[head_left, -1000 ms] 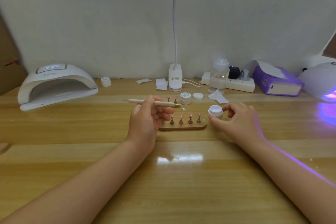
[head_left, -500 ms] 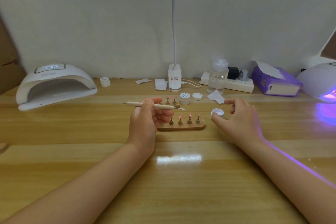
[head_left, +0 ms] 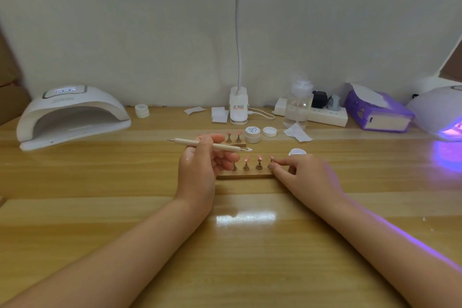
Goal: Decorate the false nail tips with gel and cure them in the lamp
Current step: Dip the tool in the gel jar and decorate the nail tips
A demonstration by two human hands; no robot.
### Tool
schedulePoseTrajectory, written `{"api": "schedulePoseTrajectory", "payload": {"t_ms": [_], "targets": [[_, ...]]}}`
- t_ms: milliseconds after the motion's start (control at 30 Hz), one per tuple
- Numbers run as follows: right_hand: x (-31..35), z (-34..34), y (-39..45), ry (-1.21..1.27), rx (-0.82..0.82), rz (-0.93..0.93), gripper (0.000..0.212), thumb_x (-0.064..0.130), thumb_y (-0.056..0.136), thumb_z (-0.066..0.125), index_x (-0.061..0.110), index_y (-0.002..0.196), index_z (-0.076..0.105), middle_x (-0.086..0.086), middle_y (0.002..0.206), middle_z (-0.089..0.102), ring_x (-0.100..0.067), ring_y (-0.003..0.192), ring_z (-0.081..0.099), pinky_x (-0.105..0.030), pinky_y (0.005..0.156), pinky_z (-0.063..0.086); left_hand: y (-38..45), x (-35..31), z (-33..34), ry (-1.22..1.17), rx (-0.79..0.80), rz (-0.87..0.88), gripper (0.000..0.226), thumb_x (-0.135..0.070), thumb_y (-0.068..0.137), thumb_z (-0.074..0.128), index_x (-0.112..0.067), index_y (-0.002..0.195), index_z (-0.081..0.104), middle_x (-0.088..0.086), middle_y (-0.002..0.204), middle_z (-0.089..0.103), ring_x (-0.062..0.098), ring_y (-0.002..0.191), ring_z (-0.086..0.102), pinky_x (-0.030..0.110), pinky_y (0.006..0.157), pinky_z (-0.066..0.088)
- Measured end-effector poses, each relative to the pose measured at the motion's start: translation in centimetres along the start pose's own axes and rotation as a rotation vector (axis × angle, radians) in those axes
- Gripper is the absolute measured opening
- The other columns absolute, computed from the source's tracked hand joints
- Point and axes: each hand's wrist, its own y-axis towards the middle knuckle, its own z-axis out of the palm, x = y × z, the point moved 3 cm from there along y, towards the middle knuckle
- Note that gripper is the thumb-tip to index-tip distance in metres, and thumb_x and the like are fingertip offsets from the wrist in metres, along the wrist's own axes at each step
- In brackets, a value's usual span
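Left hand (head_left: 200, 170) is pinching a thin white tool (head_left: 210, 145), held flat just above the wooden stand (head_left: 246, 175) in the middle of the worktop (head_left: 125, 207). Pink nail tips (head_left: 259, 157) sit upright on its little pegs. Right hand (head_left: 307, 175) has its fingertips (head_left: 275, 164) pinched together at the rightmost peg. An open white gel pot (head_left: 297, 151) sits just behind that hand. White curing lamp (head_left: 72, 115) is off to the far left.

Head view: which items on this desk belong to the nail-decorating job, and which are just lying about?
In use:
gel tool in left hand
nail tips on wooden stand
open white jar
curing lamp

Lying about:
tissue box
power strip
clear bottle
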Motion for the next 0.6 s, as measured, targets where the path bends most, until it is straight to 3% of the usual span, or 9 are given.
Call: {"api": "schedulePoseTrajectory", "payload": {"t_ms": [133,300,600], "targets": [[-0.1,0.2,0.2,-0.017,0.014,-0.024,0.026,0.049,0.089,0.052,0.045,0.112,0.063,0.012,0.056,0.044,0.000,0.054,0.042,-0.020,0.046,0.021,0.1,0.2,0.1,-0.013,0.001,-0.005,0.028,-0.014,0.100,0.037,-0.007,0.086,0.060,0.010,0.057,0.065,0.016,0.052,0.060,0.022,0.048,0.049],[-0.1,0.1,0.3,0.023,0.010,-0.048,0.021,0.048,0.087,0.058,0.040,0.104,0.068,0.012,0.055,0.042,-0.001,0.053,0.040,-0.018,0.046,0.020,0.1,0.2,0.1,-0.014,0.005,-0.008,0.027,-0.016,0.100,0.037,-0.007,0.087,0.060,0.009,0.058,0.066,0.017,0.053,0.061,0.023,0.048,0.050],[1.5,-0.5,-0.9,0.019,-0.084,-0.222,0.011,0.030,0.086,0.063,0.028,0.092,0.073,0.021,0.056,0.045,0.002,0.054,0.045,-0.016,0.048,0.030,-0.4,0.1,0.4,0.113,0.064,0.076,0.030,-0.017,0.102,0.033,-0.008,0.095,0.061,0.006,0.061,0.067,0.014,0.056,0.058,0.022,0.054,0.049]]}}
